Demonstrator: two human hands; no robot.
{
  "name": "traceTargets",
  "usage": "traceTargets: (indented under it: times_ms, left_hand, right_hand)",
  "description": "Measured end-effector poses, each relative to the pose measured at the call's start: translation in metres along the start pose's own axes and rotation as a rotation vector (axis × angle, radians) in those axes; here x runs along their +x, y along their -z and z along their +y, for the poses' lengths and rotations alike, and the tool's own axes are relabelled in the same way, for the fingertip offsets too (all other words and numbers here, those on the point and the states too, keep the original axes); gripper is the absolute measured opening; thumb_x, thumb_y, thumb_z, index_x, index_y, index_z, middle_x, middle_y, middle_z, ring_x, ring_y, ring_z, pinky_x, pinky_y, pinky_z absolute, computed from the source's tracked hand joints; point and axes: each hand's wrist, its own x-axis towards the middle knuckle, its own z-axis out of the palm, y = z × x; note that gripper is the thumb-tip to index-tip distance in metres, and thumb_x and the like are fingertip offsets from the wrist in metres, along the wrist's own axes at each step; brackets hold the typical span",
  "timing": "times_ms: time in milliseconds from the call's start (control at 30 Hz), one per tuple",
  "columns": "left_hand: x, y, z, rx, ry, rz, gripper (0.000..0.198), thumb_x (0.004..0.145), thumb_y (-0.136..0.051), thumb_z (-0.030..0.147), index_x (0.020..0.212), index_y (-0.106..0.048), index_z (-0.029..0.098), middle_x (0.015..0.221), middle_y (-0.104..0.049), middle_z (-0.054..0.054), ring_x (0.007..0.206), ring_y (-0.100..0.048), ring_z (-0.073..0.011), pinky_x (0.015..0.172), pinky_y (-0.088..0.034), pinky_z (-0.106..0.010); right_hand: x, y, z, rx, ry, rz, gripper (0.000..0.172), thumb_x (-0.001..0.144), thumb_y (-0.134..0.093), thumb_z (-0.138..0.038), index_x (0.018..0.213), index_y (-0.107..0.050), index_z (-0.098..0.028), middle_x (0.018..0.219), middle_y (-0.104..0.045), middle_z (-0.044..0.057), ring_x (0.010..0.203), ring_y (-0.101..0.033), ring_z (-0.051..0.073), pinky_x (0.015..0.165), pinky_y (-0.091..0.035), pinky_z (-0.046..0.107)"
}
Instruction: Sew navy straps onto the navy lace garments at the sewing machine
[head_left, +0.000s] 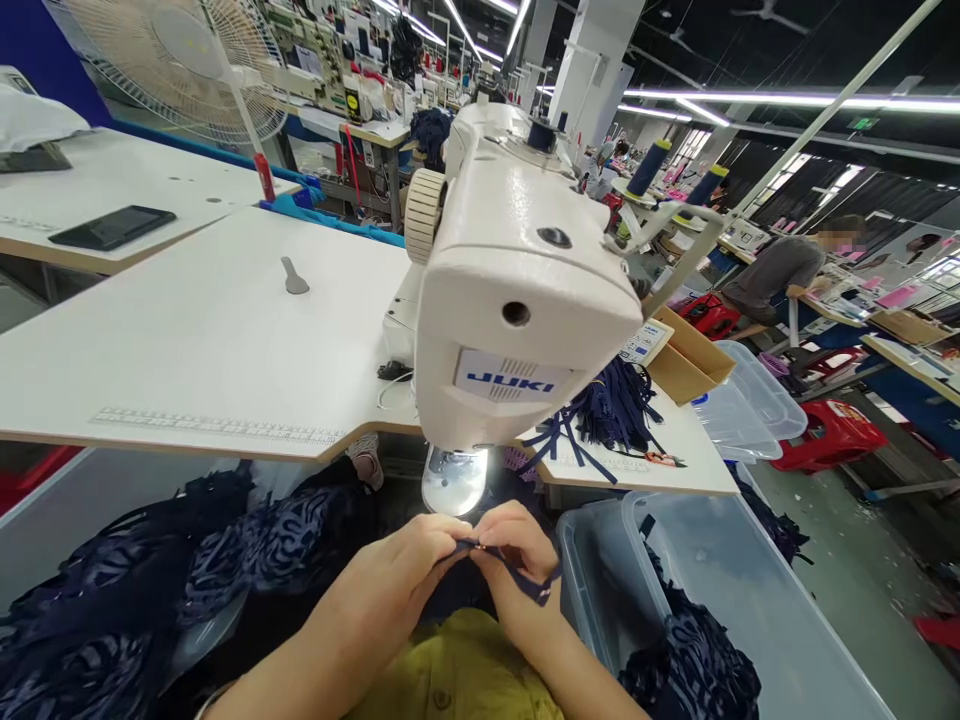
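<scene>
Both of my hands are close together in front of my body, just below the lit sewing plate [454, 482] of a white JUKI sewing machine [525, 270]. Between the fingertips of my left hand [409, 565] and my right hand [521, 560] runs a narrow navy fabric strap [536, 590]. Each hand pinches it, and one end folds out past my right fingers with small light marks on it. A pile of navy straps [615, 405] lies on the table right of the machine head, near small orange-handled snips [666, 460].
Bundles of navy straps [255, 550] fill a bin at lower left. More lie in a clear plastic bin [720, 560] at lower right. A grey flat tool [295, 277] and a dark tablet [114, 228] rest on the white tables. A fan [180, 50] stands at back left; a person [780, 270] sits far right.
</scene>
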Motion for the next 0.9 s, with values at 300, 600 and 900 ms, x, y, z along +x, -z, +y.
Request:
traceTargets:
  times_ms: [300,600,900]
  left_hand:
    - [0.004,0.0,0.009,-0.078,0.188,0.024,0.009,0.093,-0.049,0.026,0.095,-0.057,0.028,0.096,-0.07,0.007,0.085,-0.067,-0.0064,0.077,-0.049,-0.01]
    - [0.003,-0.004,0.009,-0.135,0.502,0.026,0.018,0.088,-0.056,0.044,0.088,-0.06,0.026,0.077,-0.067,0.008,0.07,-0.064,-0.0088,0.06,-0.05,-0.013]
    - [-0.004,0.0,-0.004,0.574,-0.128,0.381,0.028,0.088,-0.059,0.018,0.116,-0.06,0.019,0.111,-0.066,-0.006,0.107,-0.059,-0.0169,0.102,-0.04,-0.03]
  right_hand:
    - [0.008,0.007,-0.011,-0.036,-0.121,-0.041,0.024,0.084,-0.064,-0.01,0.096,-0.065,-0.03,0.092,-0.064,0.0,0.08,-0.058,0.015,0.065,-0.044,0.026]
    - [0.023,0.008,-0.022,-0.161,-0.394,-0.13,0.007,0.085,-0.06,-0.02,0.092,-0.059,-0.023,0.084,-0.065,-0.001,0.08,-0.062,0.014,0.073,-0.048,0.024]
    - [0.043,0.0,-0.014,-0.374,-0.364,-0.104,0.011,0.087,-0.056,-0.022,0.098,-0.056,-0.022,0.095,-0.064,0.002,0.09,-0.061,0.018,0.083,-0.046,0.031]
